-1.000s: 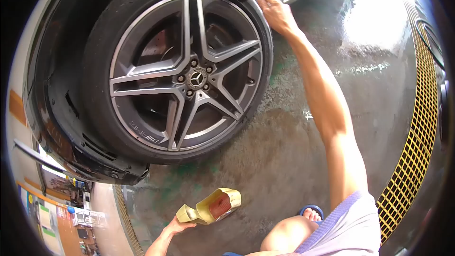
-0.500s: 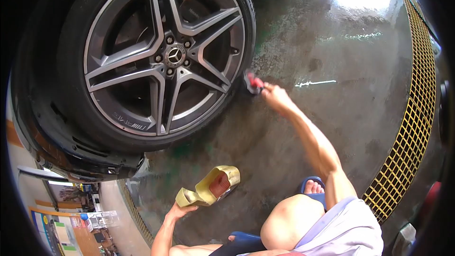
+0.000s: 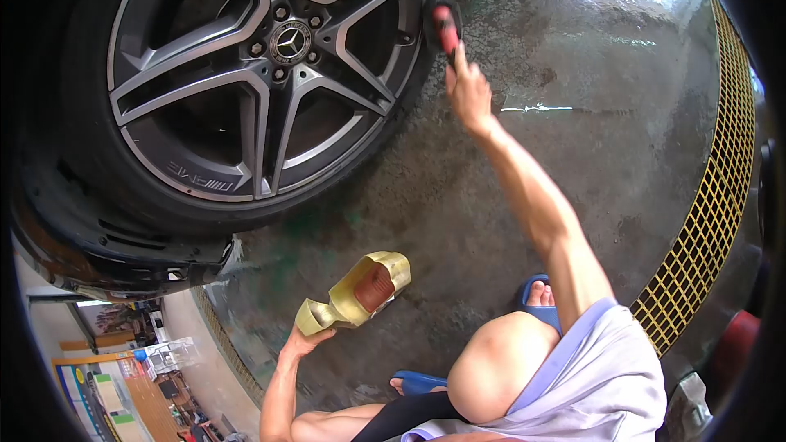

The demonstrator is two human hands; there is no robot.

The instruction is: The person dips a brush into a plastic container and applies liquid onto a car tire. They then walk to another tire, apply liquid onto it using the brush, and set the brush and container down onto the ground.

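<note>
My right hand [image 3: 471, 98] grips a red-and-black brush-like tool [image 3: 446, 29] by its handle, with a finger stretched along it. The tool's dark head is at the right side of the black tyre [image 3: 311, 201]; motion blurs it, and I cannot tell whether it touches. The alloy wheel [image 3: 291, 42] has grey double spokes and a star emblem at its centre. Low in the view, my left hand [image 3: 311, 341] is closed around the narrow end of a yellowish cut-open plastic container [image 3: 350, 301]. Something reddish-brown shows inside the container.
The dark, wet concrete floor [image 3: 458, 196] spreads around the wheel. A yellow grating [image 3: 696, 221] runs along the right. The car's black bumper [image 3: 155, 258] is at left, with shelves and a workbench beyond. My blue sandals [image 3: 422, 382] are on the floor.
My right hand and the tool have moved up along the tyre's right side. The wheel and container sit a little higher in view, and my left hand still holds the container.
</note>
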